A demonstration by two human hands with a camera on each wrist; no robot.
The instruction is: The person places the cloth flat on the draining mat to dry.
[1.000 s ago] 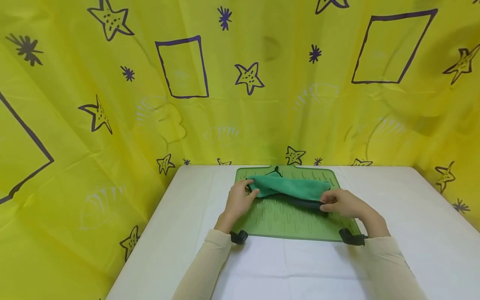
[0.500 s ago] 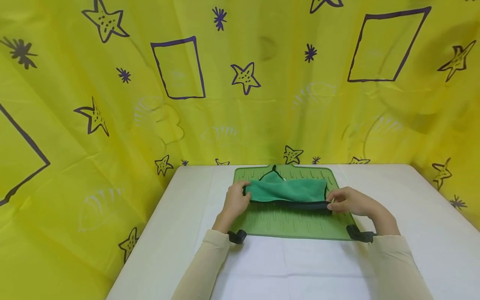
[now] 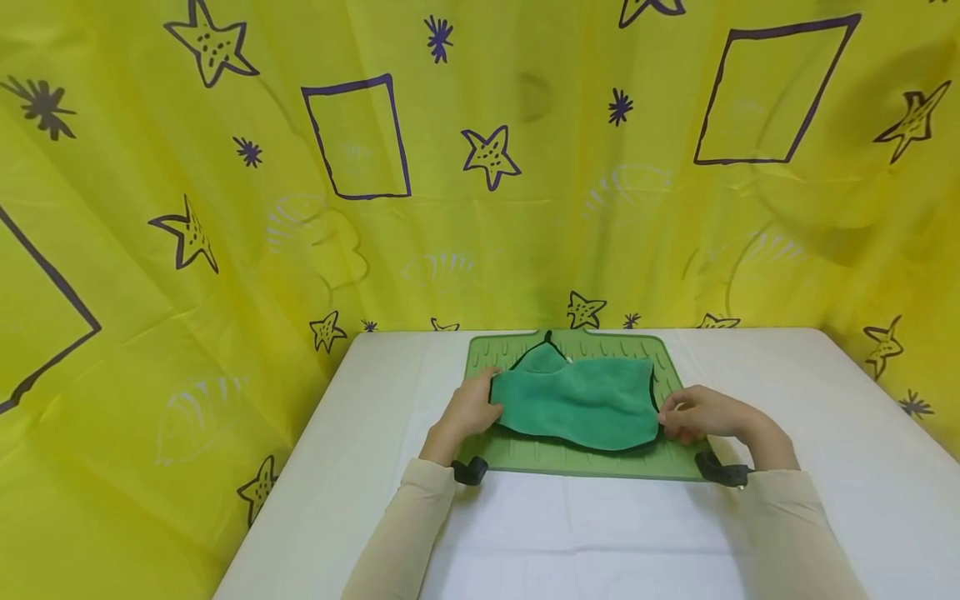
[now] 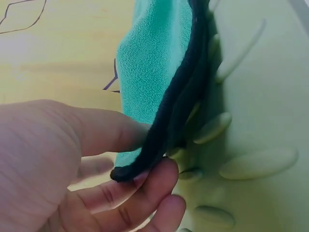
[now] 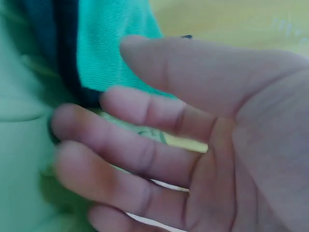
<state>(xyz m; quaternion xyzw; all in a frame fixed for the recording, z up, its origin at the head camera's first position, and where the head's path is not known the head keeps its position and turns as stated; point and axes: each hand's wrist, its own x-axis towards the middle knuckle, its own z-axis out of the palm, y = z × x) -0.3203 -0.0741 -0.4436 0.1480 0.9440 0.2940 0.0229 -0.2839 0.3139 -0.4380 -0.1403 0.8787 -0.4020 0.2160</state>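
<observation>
Green cloth [image 3: 577,400] on green mat [image 3: 525,460]: near edge dropped toward us vs a sec ago, so it's more spread out now. L hand [image 3: 471,406] pinches its dark trim [image 4: 166,111]; R hand [image 3: 701,414] fingers apart, loosely bent, by R edge. We see plush nap, mild wrinkles, far corner peaked.

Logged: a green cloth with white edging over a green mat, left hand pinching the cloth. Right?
Not quite: the edging is dark, not white, as the left wrist view shows. The green cloth is over the green mat, pinched by the left hand.
</observation>
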